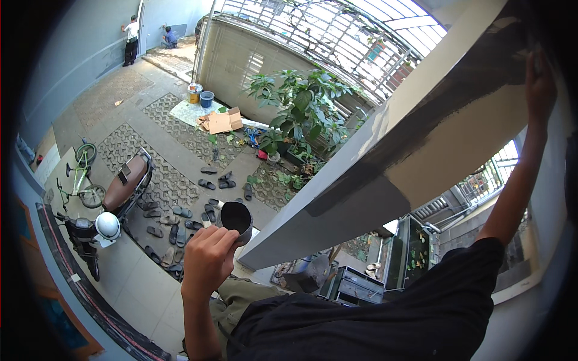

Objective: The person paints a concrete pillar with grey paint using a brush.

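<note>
My left hand [212, 257] grips the rim of a small dark paint cup [235, 220], its inside dark. A short pale stick end [206, 218] shows beside the fingers; I cannot tell what it belongs to. My right hand [540, 84] is raised high at the far right, against the upper part of a square column [385, 174]. Its fingers look closed, but shadow hides what they hold, if anything. Dark grey paint covers an uneven band of the column, next to a bare beige patch [463, 141].
Below lie several sandals [174, 234], a parked motorbike [129, 180] with a white helmet [108, 225], and a green bicycle [81, 177]. Leafy plants [301, 108], a cardboard box [224, 120] and buckets [206, 98] stand by the wall. Two people [130, 41] are far off.
</note>
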A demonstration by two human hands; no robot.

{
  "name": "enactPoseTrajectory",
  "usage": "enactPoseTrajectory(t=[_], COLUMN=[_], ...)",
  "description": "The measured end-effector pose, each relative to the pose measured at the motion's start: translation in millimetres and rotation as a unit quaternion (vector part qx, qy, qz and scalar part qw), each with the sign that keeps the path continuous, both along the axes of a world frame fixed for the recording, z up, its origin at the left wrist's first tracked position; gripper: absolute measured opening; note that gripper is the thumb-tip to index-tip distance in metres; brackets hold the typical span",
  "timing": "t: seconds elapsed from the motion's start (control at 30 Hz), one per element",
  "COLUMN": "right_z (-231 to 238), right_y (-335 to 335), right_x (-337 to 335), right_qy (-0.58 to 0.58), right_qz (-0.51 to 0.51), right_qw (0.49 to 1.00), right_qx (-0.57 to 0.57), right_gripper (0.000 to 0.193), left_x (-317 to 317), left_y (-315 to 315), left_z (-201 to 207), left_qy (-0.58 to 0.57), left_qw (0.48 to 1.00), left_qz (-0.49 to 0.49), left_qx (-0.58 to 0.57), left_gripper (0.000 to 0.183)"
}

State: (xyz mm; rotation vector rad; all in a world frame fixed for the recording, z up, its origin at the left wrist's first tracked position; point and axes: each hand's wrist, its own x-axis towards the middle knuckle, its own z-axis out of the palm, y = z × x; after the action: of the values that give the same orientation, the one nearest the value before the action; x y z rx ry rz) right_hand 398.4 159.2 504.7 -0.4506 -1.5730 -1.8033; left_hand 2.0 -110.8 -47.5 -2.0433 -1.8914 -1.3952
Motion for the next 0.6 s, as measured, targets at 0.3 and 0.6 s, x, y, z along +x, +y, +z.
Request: enactPoseTrajectory(t=[0.3,0.6], right_z=[-291,-473], right_y=[-53,-75], right_x=[-89,-124], right_qy=[-0.206,-0.258], right_qz=[-0.085,0.019], right_qw=[0.930,0.757], right_qx=[-0.291,-0.600], right_gripper=[0.017,0.021], left_x=[-4,-9], left_y=[-19,-37], left_z=[-13,-27], left_qy=[-0.019,-0.009], left_qw=[0.999,0.996], left_qz=[0.031,0.066], left_qx=[-0.031,-0.061], left_gripper=[0.022,0.023])
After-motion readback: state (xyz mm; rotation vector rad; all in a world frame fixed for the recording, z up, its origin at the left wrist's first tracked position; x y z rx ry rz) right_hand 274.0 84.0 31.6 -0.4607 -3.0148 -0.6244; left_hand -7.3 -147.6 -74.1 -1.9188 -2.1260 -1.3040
